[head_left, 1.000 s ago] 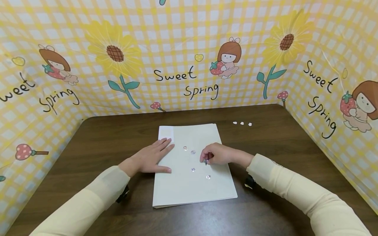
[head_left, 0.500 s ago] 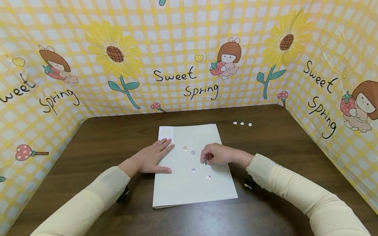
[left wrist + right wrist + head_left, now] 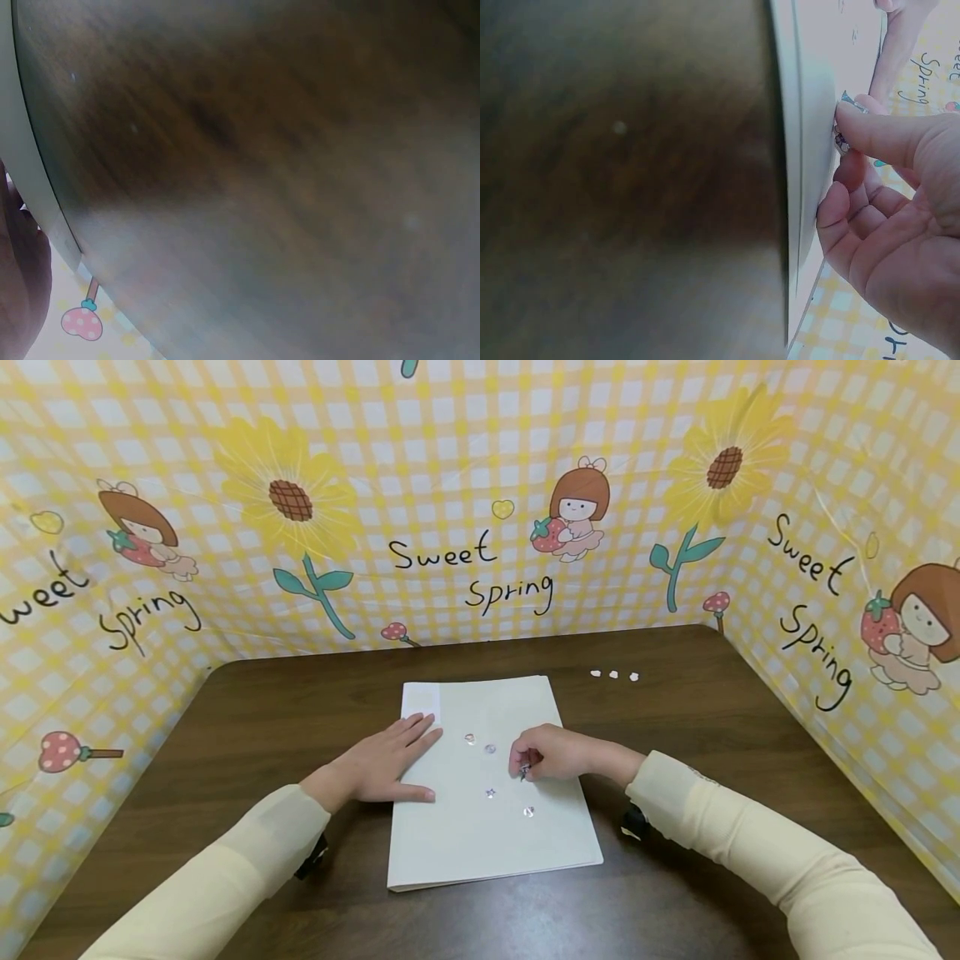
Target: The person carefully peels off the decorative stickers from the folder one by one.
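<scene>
A thick white pad of sheets (image 3: 450, 856), maybe a folder, lies on the brown table. Spread flat, my left hand (image 3: 378, 764) rests over its left edge, thumb and fingertips on the white surface. Thumb and forefinger of my right hand (image 3: 551, 753) pinch a small patterned sticker (image 3: 841, 140) close over the right half of the pad. Several small stickers lie on the sheet: two above the middle, a pinkish one (image 3: 469, 739) and a round one (image 3: 490, 748); a star (image 3: 491, 793) lower down; another (image 3: 528, 812) nearer the front. The left wrist view shows mostly blurred tabletop.
Three small white scraps (image 3: 613, 675) lie in a row on the table (image 3: 300, 693), beyond the pad's far right corner. A pale rectangle (image 3: 422, 698) marks the pad's far left corner. A yellow checked cloth (image 3: 435, 485) hangs around the back and sides.
</scene>
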`<state>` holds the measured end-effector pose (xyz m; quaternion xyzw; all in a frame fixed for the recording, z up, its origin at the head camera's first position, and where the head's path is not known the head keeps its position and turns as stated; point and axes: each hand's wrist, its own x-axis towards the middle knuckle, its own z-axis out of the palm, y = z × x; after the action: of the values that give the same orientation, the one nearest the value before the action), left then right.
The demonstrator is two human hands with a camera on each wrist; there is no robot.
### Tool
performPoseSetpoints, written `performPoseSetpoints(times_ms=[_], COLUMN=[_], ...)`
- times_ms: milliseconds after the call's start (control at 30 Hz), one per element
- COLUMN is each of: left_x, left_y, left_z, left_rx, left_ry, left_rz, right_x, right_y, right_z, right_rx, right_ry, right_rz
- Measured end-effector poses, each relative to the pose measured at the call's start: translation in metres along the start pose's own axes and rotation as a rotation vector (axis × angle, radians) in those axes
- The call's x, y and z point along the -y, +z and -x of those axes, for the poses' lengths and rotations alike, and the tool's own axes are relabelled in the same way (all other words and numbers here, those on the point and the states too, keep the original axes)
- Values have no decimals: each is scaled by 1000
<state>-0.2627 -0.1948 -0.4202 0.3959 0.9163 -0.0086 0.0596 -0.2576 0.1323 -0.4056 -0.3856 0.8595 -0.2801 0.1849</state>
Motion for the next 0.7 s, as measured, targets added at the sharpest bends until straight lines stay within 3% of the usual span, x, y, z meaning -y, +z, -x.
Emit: performPoseSetpoints(times_ms=[467, 700], left_x=[0, 0], left_y=[2, 2], left_z=[1, 0], left_rx=[-8, -4], left_ry=[7, 5], left_rz=[4, -8], right_x=[-4, -9], right_y=[-3, -8], right_z=[2, 6], right_rx=[-55, -95], right_ry=[-3, -43], right_rz=[-21, -35])
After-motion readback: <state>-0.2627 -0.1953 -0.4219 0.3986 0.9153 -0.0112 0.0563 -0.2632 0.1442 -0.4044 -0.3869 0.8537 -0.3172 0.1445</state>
